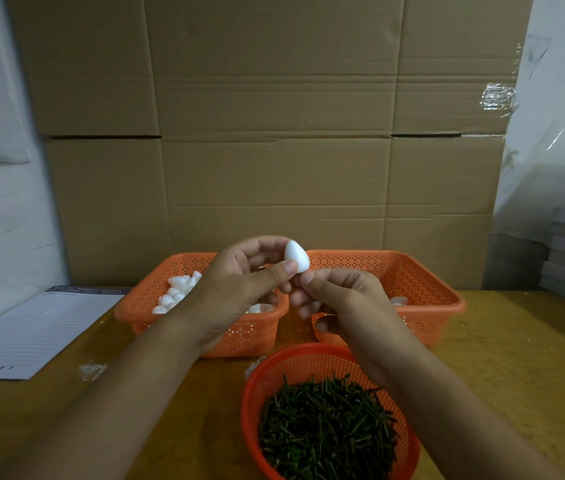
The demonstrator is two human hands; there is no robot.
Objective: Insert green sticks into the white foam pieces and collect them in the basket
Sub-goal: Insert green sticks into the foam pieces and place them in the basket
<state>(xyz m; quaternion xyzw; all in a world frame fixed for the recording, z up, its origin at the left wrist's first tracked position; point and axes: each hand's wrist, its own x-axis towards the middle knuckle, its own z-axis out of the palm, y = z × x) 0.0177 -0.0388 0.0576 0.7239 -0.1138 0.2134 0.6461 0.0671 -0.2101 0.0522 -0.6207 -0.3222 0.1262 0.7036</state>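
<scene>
Holding a white foam piece up above the baskets, the left hand pinches it between thumb and curled fingers. The right hand sits just beside it, its thumb and first finger pinched together right under the foam (what they pinch is too small to see). Green sticks fill the round orange basket near the person. Farther back stand 2 orange baskets side by side: the left basket holds loose foam pieces, and the right basket has a little white foam showing inside. A lined notepad lies on the wooden table at the left.
</scene>
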